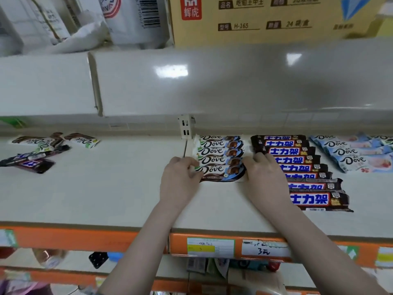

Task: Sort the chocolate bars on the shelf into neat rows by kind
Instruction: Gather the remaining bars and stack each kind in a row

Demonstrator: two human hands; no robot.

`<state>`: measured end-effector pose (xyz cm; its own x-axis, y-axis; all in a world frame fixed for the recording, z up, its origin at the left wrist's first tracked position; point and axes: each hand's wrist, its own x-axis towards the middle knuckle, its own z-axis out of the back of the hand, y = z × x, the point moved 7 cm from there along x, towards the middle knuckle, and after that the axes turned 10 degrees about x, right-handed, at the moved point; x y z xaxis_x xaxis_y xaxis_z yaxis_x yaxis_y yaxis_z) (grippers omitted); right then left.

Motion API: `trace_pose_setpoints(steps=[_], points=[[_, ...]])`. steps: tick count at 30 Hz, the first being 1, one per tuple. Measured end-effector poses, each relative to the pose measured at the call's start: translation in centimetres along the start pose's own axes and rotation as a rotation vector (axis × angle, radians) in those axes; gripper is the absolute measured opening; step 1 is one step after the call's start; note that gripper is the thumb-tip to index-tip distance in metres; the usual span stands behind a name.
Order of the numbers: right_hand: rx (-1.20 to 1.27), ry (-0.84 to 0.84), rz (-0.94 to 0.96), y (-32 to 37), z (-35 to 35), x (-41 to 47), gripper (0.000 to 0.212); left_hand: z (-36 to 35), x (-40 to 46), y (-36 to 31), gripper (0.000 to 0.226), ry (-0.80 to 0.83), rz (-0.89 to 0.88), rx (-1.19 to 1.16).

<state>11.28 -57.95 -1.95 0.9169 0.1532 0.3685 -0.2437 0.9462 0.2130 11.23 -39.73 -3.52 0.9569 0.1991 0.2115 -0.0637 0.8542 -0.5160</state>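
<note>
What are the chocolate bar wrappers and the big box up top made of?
The Dove bar wrappers look like thin glossy plastic film: they shine and have crimped ends. The big box on the upper shelf looks like plain brown cardboard, matte with printed labels. The shelf seems to be painted metal, though its smooth pale surface leaves that open.

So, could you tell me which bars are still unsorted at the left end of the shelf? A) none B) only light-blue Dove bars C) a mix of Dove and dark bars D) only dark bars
C: the loose pile at the shelf's left end holds green-and-white Dove bars and dark bars, lying askew.
</note>
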Motion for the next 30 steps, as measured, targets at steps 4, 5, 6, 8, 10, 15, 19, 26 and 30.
trace_pose_setpoints(steps=[4, 5, 6, 8, 10, 15, 19, 26, 30], points=[[0.067, -0.050, 0.009, 1.0, 0.9, -1.1, 0.015, 1.6, -1.5, 0.1, 0.031, -0.146, -0.017, 0.183], [0.091, -0.047, 0.025, 1.6, 0.8, -1.4, 0.017, 2.2, -2.1, 0.5, 0.033, -0.185, -0.008, 0.243], [0.116, -0.034, 0.036, 2.3, 0.7, -1.7, 0.020, 2.8, -2.6, 0.9, 0.035, -0.219, 0.001, 0.289], [0.157, 0.010, 0.059, 3.8, -0.1, -2.0, 0.025, 4.1, -3.9, 2.4, 0.039, -0.258, 0.043, 0.342], [0.185, 0.034, 0.076, 5.8, -0.8, -2.0, 0.027, 5.4, -4.8, 4.6, 0.043, -0.259, 0.086, 0.380], [0.238, 0.062, 0.157, 13.5, -3.0, -1.2, 0.032, 9.3, -5.1, 11.7, 0.050, -0.275, 0.204, 0.377], [0.268, 0.088, 0.206, 21.4, -6.0, 0.0, 0.042, 13.3, -4.3, 18.5, 0.054, -0.298, 0.221, 0.358], [0.267, 0.083, 0.132, 33.6, -10.1, 3.5, 0.044, 21.5, -0.3, 31.4, 0.071, -0.255, 0.046, 0.487], [0.223, 0.108, 0.114, 38.2, -11.9, 6.8, 0.043, 23.2, 4.0, 37.1, 0.092, -0.094, 0.016, 0.576]])
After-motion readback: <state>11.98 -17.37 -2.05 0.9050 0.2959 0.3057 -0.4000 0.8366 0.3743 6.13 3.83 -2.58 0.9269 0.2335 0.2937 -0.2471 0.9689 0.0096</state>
